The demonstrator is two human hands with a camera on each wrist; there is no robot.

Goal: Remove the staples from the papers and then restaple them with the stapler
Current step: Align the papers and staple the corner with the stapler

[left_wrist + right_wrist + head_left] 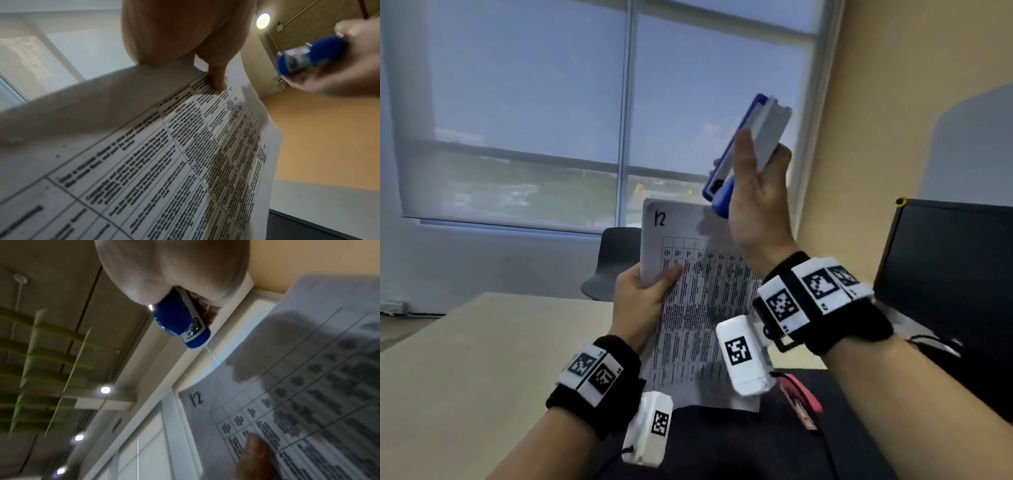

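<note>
Head view: nearest you, your left hand (643,294) pinches the papers (698,308) by their 9 o'clock edge, held upright off the table (482,342). Thin and floppy, by my judgement; support them near the corner being stapled.

Left wrist view: the thumb (216,78) presses the printed sheet.

Right wrist view: your right hand (174,269) is wrapped round the rigid blue stapler (180,319), which sits at 12 o'clock above the papers, apart from them.

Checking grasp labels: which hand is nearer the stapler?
Right. The right hand grips the blue stapler, raised above the papers; the left hand holds the papers' left edge, lower down.
</note>
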